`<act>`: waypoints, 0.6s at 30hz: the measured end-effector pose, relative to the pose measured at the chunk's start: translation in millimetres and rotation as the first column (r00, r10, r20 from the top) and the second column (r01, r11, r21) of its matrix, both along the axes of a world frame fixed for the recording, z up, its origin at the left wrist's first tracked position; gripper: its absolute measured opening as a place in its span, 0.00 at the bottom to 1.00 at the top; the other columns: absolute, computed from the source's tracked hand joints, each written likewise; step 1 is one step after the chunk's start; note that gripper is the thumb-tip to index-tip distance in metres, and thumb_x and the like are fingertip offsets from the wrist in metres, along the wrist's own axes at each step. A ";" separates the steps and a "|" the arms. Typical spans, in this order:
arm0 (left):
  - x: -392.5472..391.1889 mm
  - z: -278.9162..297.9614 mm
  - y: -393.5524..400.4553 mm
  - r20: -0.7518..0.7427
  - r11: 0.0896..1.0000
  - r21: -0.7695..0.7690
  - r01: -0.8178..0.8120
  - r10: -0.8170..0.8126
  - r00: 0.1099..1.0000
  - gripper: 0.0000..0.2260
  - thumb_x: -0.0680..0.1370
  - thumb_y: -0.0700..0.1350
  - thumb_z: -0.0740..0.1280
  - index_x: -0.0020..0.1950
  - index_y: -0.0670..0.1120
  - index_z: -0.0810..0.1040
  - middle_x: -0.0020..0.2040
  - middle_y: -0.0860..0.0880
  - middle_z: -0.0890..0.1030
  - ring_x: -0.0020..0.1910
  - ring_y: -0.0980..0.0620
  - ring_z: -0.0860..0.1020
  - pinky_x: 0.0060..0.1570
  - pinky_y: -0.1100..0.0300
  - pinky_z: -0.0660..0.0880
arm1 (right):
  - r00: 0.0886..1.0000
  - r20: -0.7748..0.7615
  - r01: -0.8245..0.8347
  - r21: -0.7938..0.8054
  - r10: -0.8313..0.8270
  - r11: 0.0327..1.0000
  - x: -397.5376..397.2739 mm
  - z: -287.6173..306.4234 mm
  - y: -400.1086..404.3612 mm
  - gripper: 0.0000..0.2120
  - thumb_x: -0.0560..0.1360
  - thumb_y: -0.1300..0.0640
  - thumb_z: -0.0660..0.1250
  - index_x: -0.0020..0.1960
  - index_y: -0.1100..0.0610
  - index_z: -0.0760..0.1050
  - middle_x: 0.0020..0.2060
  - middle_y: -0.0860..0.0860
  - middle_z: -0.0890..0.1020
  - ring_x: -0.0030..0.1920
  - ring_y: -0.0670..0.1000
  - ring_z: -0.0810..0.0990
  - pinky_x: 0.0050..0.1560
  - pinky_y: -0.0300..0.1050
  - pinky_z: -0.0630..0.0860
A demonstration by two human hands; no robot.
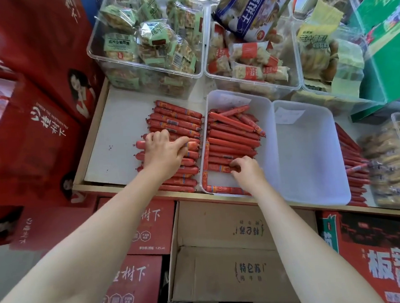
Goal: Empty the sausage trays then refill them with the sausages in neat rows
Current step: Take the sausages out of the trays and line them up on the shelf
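Seen from above, a person's two bare arms reach up from the bottom of the frame to a white tabletop with a wooden edge. The left hand, left of centre, lies over a row of loose red sausages laid side by side on the tabletop; its fingers curl around one or two sausages at the middle of the row. Just to the right, touching the row, sits a white plastic tray holding more red sausages, most lying crosswise in rows, a few slanted on top at the far end. The right hand rests inside this tray near its front edge, fingers bent onto the sausages there; whether they grip one I cannot tell. A second white tray stands beside it at right. Another stack of sausages lies further right. Clear tubs of wrapped snacks fill the upper frame.
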State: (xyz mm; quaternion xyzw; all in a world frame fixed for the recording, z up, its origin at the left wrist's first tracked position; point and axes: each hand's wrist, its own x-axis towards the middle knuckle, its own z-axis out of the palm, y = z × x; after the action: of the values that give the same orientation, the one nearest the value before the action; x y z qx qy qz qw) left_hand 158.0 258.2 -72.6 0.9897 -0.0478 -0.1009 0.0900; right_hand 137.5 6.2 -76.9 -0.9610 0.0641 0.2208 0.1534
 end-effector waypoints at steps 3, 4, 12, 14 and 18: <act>-13.1 -21.0 -1.4 -0.101 0.994 0.063 0.093 -0.086 0.991 0.23 0.84 0.60 0.46 0.80 0.63 0.52 0.79 0.41 0.56 0.79 0.41 0.51 0.76 0.40 0.38 | 0.998 -0.039 -0.042 -0.068 0.039 0.997 -1.3 -6.2 -0.5 0.15 0.78 0.53 0.67 0.64 0.49 0.77 0.61 0.52 0.75 0.66 0.57 0.69 0.67 0.53 0.65; -20.8 -27.8 -1.5 -0.130 0.991 0.069 0.112 -0.102 0.986 0.24 0.83 0.61 0.43 0.80 0.63 0.45 0.82 0.44 0.47 0.80 0.42 0.43 0.75 0.40 0.35 | 0.997 -0.064 -0.047 -0.069 0.042 0.997 -1.6 -7.1 0.0 0.14 0.78 0.53 0.68 0.63 0.48 0.77 0.61 0.53 0.74 0.66 0.57 0.69 0.68 0.54 0.64; -28.0 -34.1 0.3 -0.176 0.994 -0.007 0.108 -0.108 0.978 0.26 0.82 0.64 0.40 0.79 0.63 0.39 0.82 0.50 0.39 0.79 0.48 0.34 0.75 0.42 0.32 | 0.982 -0.157 -0.122 -0.092 0.107 0.988 0.8 6.2 -0.4 0.16 0.80 0.54 0.64 0.67 0.54 0.72 0.61 0.55 0.74 0.65 0.59 0.72 0.65 0.53 0.67; -26.8 -23.0 -1.8 -0.176 0.991 -0.128 0.039 -0.061 0.982 0.27 0.83 0.63 0.44 0.81 0.59 0.48 0.82 0.50 0.45 0.80 0.48 0.38 0.76 0.43 0.34 | 0.989 -0.143 -0.031 0.012 0.033 0.999 -1.6 21.3 -7.4 0.12 0.81 0.55 0.62 0.64 0.57 0.70 0.58 0.56 0.77 0.56 0.59 0.76 0.57 0.52 0.73; -45.8 20.1 -19.2 -0.076 0.738 -0.634 -0.229 0.236 0.969 0.17 0.83 0.51 0.60 0.71 0.50 0.74 0.72 0.51 0.73 0.72 0.54 0.68 0.74 0.54 0.62 | 0.959 -0.064 0.276 0.416 -0.275 0.867 -16.6 60.1 -4.9 0.05 0.82 0.56 0.60 0.57 0.53 0.69 0.50 0.54 0.81 0.42 0.52 0.81 0.43 0.48 0.76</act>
State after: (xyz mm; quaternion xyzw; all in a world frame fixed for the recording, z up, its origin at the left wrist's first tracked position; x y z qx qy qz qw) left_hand 112.2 239.0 -52.4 0.8985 0.0440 -0.0620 0.4323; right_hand 120.9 1.4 -16.8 -0.8861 0.1514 0.2064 0.3865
